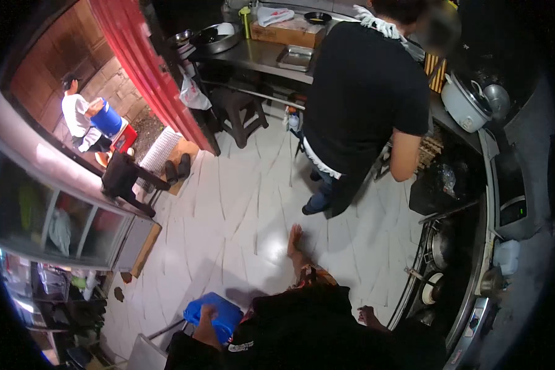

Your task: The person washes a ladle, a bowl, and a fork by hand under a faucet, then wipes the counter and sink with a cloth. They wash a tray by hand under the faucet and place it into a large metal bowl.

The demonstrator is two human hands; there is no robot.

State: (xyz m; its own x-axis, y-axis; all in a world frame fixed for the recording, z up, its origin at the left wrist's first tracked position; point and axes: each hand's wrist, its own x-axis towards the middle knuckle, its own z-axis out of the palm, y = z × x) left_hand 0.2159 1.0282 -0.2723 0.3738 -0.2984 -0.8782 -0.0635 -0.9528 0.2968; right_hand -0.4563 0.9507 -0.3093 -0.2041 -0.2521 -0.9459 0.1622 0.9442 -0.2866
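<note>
My left hand is closed at the edge of a bright blue object, low in front of my body. Its shape suggests a plastic bag or a tub, but I cannot make out which. On the other side, my right hand hangs beside my dark clothing with its fingers loosely apart, and nothing shows in it. The stove is the nearest thing to that hand. One bare foot is on the tiled floor ahead of me.
A person in black stands ahead at the counter. A steel table holds trays and bowls; a dark stool stands beside it. At left are a glass cabinet and a doorway, where another person handles a blue cooler.
</note>
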